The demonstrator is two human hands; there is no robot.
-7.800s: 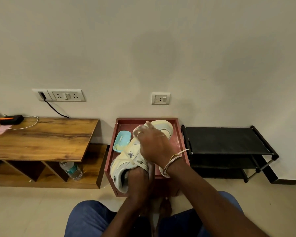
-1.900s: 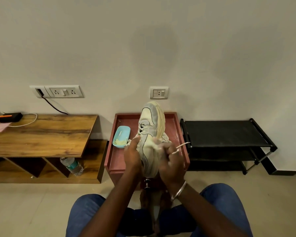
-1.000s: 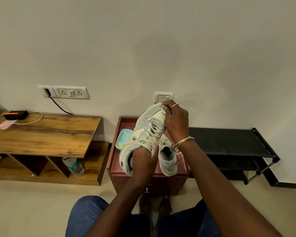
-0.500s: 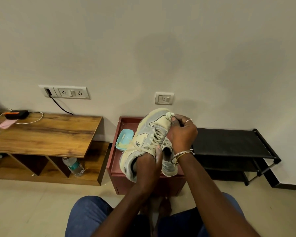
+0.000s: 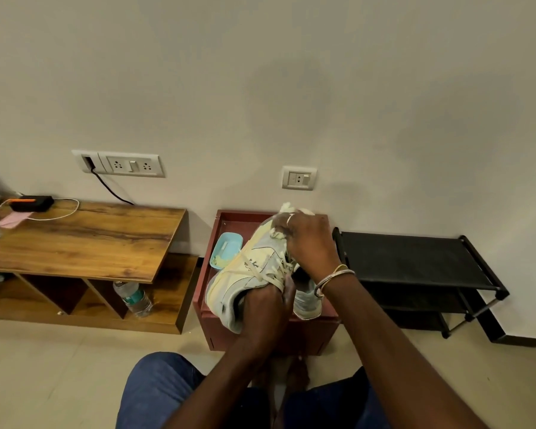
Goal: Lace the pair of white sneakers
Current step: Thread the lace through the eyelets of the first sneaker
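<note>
Shifted since half a second back: right hand (image 5: 307, 239) now sitting over the toe end of the sneaker (image 5: 248, 270), lower and further across than before; sneaker itself barely moved.

Being held in the air over the red box (image 5: 260, 332), toe pointing up and away, heel toward the lap. Left hand (image 5: 265, 308) gripping at the collar, fingers apparently tucked into the opening, closed on the shoe. Right hand fingers curled shut near the toe, bunching something pale, likely lace (image 5: 277, 272) slack or an end; exact pinch hidden by the knuckles.

Lace already crossing through several eyelets along the throat, so this shoe looking partly to mostly laced. Whether the top eyelets are filled: not readable. No bow visible.

Second sneaker (image 5: 307, 300) lying on the box just behind the right wrist, mostly hidden; lacing state not visible. Judging progress at roughly midway: first shoe needing tightening and finishing, second possibly untouched.

Further out: blue dish (image 5: 225, 249) resting on the box at left, wooden table (image 5: 84, 239) beside it with a bottle (image 5: 133, 298) on the shelf under it, black rack (image 5: 415, 258) to the right.
</note>
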